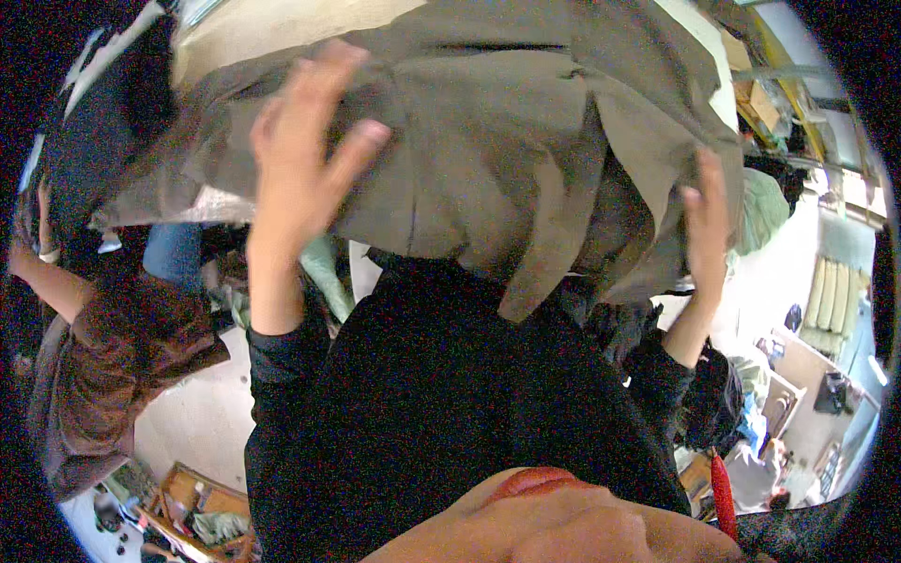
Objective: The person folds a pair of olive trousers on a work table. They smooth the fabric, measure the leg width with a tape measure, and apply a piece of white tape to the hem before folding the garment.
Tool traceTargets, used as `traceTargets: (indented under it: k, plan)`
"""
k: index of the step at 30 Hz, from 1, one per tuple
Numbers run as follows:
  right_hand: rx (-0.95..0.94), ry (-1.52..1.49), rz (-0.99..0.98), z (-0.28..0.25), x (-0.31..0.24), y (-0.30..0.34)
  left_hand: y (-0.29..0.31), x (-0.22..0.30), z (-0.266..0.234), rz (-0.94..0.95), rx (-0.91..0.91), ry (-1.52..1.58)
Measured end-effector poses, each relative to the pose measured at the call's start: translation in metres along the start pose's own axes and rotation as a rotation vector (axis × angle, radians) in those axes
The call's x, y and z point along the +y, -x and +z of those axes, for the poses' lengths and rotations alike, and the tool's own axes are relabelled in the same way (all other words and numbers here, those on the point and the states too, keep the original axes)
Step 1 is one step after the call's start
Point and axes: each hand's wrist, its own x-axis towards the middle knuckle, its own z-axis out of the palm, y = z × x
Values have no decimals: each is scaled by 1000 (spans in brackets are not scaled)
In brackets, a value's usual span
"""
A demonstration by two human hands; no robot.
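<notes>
- Our left hand (298, 164) is blurred, its fingers stretched toward the far side and its thumb held apart; it is over the left part of the grey-brown garment (479, 122), and we cannot tell whether it touches.
- Our right hand (709, 211) is side-on at the garment's right edge, fingers pointing far; we cannot tell whether it pinches the cloth.
- Nearest us is our black top (450, 375), with a red strip (722, 497) to its right.
- Beyond the top, the garment spreads wide in front of us, creased, with a dark slit near its far side and a narrow flap (544, 249) hanging toward us.
- Left of us we see a co-worker's bare arm (58, 281).
- Green cloth (762, 211) lies to the right, beyond our right hand.
- Past the garment, far left, a pale surface (282, 42) shows.
</notes>
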Motion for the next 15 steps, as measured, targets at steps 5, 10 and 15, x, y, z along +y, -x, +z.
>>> traceTargets:
  k: [5, 10, 15]
  plan:
    - [-36, 59, -16, -1, -49, -10, -28, -10, 6, -264, -168, -352]
    - [-22, -76, -218, -12, -114, -10, -28, 1, 0, 23, -15, 101]
    - [-232, -10, -434, 18, -153, 2, -16, 79, 43, 352, -347, 67]
